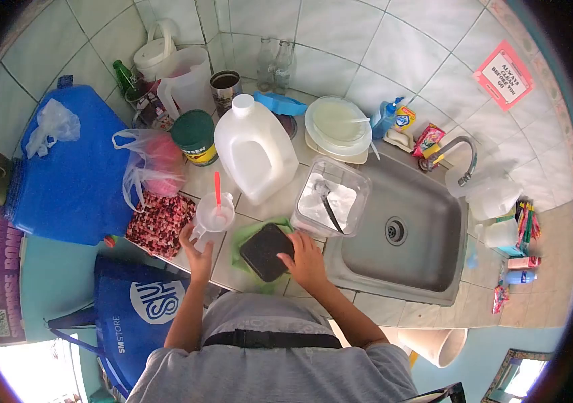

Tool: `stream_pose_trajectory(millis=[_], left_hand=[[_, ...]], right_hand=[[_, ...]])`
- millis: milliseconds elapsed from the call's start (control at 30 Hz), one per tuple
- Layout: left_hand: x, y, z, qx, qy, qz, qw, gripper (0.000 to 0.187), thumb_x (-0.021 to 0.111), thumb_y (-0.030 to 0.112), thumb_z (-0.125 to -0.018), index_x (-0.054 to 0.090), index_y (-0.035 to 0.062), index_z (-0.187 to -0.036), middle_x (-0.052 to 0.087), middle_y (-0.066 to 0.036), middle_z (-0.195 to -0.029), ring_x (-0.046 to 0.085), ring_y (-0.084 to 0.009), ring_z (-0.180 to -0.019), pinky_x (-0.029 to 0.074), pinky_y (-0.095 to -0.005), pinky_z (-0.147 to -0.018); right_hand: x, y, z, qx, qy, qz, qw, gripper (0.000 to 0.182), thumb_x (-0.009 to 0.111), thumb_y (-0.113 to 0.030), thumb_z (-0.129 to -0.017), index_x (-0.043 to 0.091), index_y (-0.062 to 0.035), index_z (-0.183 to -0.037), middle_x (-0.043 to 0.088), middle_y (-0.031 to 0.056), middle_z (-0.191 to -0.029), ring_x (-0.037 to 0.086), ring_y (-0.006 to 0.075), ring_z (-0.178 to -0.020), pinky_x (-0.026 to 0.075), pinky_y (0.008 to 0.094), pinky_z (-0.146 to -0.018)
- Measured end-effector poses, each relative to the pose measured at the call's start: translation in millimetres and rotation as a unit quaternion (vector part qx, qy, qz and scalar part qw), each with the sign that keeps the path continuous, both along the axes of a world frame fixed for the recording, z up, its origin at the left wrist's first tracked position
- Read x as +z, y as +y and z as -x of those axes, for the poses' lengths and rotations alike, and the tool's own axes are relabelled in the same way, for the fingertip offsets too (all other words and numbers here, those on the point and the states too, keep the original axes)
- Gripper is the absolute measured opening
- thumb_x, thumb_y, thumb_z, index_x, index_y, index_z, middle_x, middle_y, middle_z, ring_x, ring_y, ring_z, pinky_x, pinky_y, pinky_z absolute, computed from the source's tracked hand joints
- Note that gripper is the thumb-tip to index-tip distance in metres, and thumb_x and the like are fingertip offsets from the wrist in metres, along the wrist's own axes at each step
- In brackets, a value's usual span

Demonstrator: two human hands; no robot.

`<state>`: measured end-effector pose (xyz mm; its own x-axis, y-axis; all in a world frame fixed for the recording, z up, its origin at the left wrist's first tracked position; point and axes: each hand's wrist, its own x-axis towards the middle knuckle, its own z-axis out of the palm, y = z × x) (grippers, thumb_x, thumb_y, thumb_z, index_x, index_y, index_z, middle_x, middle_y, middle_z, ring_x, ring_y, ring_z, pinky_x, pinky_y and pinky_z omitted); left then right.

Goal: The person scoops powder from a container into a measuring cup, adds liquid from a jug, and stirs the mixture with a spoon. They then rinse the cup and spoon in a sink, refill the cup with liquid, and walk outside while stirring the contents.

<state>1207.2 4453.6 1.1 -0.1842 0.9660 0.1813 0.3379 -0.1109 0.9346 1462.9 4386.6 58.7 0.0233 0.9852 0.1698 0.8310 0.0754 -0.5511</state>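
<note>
The sink (407,235) takes the right part of the tiled counter (233,265), with the faucet (458,151) behind it. On the far left lies a big blue container (75,181), and a blue shopping bag (132,309) hangs below the counter edge.

In the middle stands a white plastic jug (254,151), cap on top, upright. Right of it, touching the sink rim, is a clear plastic container (332,196) w/ white powder and a dark scoop inside. Left of the jug: a green-lid jar (196,138) and a plastic bag (152,164) w/ something pink in it.

Now the hands. The right hand (306,258) lies flat, fingers spread and not closed, on the right edge of a black square lid (264,252), which sits on a green cloth (249,232) near the counter front. The lid is turned like a diamond, one corner to the person, and it lies to the left of the right hand, so this hand is clearly the nearer one.

The left hand (198,245) is curled around the base of a small clear measuring cup (214,216) w/ a red straw-like stick (218,191) standing in it. Grip is closed on the cup, as far as I can see. The cup stands just left of the black lid, not touching it, approx. in front of the jug. Between cup and lid is only a narrow bit of tile and cloth.
</note>
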Motion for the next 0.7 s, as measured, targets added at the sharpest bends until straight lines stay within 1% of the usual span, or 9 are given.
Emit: stream_pose_trajectory(millis=[100,133,200,233,267,300,400,433,700], left_hand=[[-5,-12,6,0.028,-0.007,-0.02,0.999,0.071,0.057,-0.003,-0.071,0.023,0.0071,-0.132,0.03,-0.012,-0.135,0.034,-0.0271,-0.122,0.029,-0.0394,-0.095],[-2,-15,5,0.042,0.008,-0.052,0.998,0.07,0.055,-0.004,-0.071,0.023,0.0068,-0.133,0.028,-0.013,-0.137,0.033,-0.0279,-0.123,0.027,-0.0415,-0.097],[-6,-16,7,0.09,0.071,-0.086,0.99,0.067,0.055,-0.004,-0.072,0.025,0.0039,-0.132,0.028,-0.015,-0.136,0.032,-0.0282,-0.123,0.028,-0.0408,-0.097],[6,-12,4,0.063,0.038,-0.143,0.987,0.064,0.053,-0.004,-0.074,0.025,0.0019,-0.131,0.027,-0.015,-0.135,0.032,-0.0285,-0.122,0.027,-0.041,-0.099],[23,-13,-2,0.091,0.078,-0.137,0.983,0.059,0.051,0.0,-0.078,0.025,0.0014,-0.131,0.026,-0.015,-0.135,0.031,-0.0283,-0.122,0.027,-0.0415,-0.1],[41,-11,-8,0.093,0.071,-0.142,0.983,0.056,0.049,0.004,-0.081,0.025,0.0015,-0.131,0.026,-0.015,-0.135,0.031,-0.028,-0.122,0.027,-0.0416,-0.1],[63,1,-16,0.091,0.022,-0.158,0.983,0.05,0.046,0.012,-0.086,0.026,0.0022,-0.13,0.025,-0.015,-0.135,0.031,-0.0275,-0.121,0.027,-0.0418,-0.1],[68,3,-16,0.09,0.002,-0.161,0.983,0.048,0.045,0.014,-0.087,0.026,0.0024,-0.13,0.025,-0.015,-0.136,0.031,-0.0274,-0.121,0.027,-0.0417,-0.1],[105,10,-31,0.027,-0.022,-0.203,0.979,0.044,0.043,0.02,-0.089,0.029,0.0027,-0.127,0.027,-0.015,-0.135,0.032,-0.0263,-0.121,0.028,-0.0411,-0.099]], right_hand=[[-17,-1,-2,-0.063,0.13,0.1,0.984,0.041,0.053,-0.031,-0.086,0.046,-0.0027,-0.115,0.052,0.0182,-0.109,0.05,0.0335,-0.1,0.04,0.04,-0.087],[-25,-1,-5,-0.069,0.166,0.113,0.977,0.04,0.051,-0.03,-0.087,0.046,-0.0016,-0.115,0.052,0.0191,-0.108,0.051,0.0335,-0.1,0.04,0.0392,-0.087],[-42,1,-11,-0.084,0.231,0.128,0.961,0.038,0.048,-0.027,-0.089,0.045,0.0005,-0.116,0.054,0.021,-0.107,0.051,0.0336,-0.1,0.04,0.0377,-0.087],[-49,1,-14,-0.077,0.239,0.124,0.96,0.038,0.048,-0.026,-0.089,0.045,0.0012,-0.116,0.054,0.0208,-0.108,0.052,0.0323,-0.101,0.04,0.0366,-0.087],[-56,1,-14,-0.069,0.249,0.12,0.959,0.038,0.048,-0.025,-0.089,0.045,0.002,-0.116,0.054,0.0207,-0.109,0.052,0.031,-0.102,0.04,0.0355,-0.087],[-59,2,-17,-0.058,0.26,0.118,0.957,0.038,0.048,-0.023,-0.089,0.045,0.0027,-0.117,0.054,0.0205,-0.11,0.053,0.0297,-0.103,0.04,0.0344,-0.087],[-44,3,-21,-0.062,0.393,0.228,0.888,0.041,0.05,-0.024,-0.089,0.046,0.0021,-0.12,0.053,0.014,-0.115,0.05,0.0217,-0.106,0.037,0.0301,-0.091],[-48,3,-19,-0.077,0.487,0.239,0.836,0.04,0.052,-0.021,-0.087,0.048,0.0031,-0.119,0.055,0.0103,-0.111,0.051,0.0175,-0.1,0.039,0.028,-0.087],[-50,2,-21,-0.056,0.517,0.295,0.801,0.03,0.057,-0.019,-0.083,0.058,0.0026,-0.104,0.06,0.0048,-0.088,0.054,0.014,-0.08,0.043,0.0269,-0.072]])
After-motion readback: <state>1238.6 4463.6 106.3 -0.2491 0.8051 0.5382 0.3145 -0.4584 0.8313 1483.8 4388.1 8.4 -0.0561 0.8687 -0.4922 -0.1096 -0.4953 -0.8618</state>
